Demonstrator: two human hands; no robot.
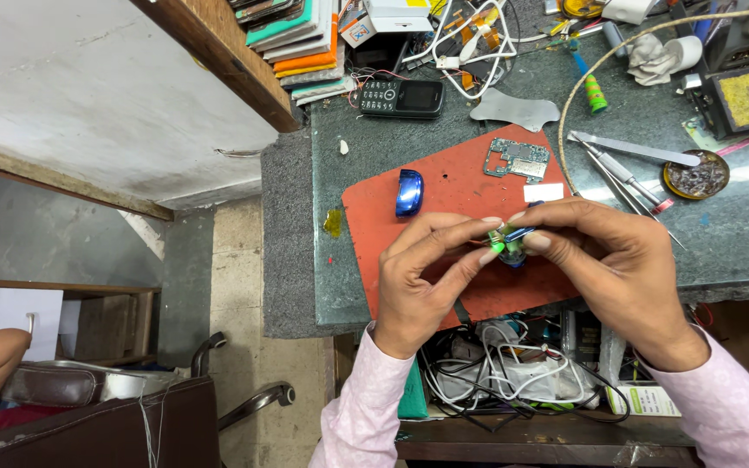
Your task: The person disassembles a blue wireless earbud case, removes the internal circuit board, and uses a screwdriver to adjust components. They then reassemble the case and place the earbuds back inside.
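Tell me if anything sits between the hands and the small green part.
Nothing visible does. The left hand and right hand already pinch the green part between their fingertips above the red mat. The blue shell lies apart, off to the left.

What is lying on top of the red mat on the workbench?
On the red mat lie a blue shell piece and a green circuit board with a small white strip beside it. Both hands, left hand and right hand, cover the mat's near part, hiding anything there.
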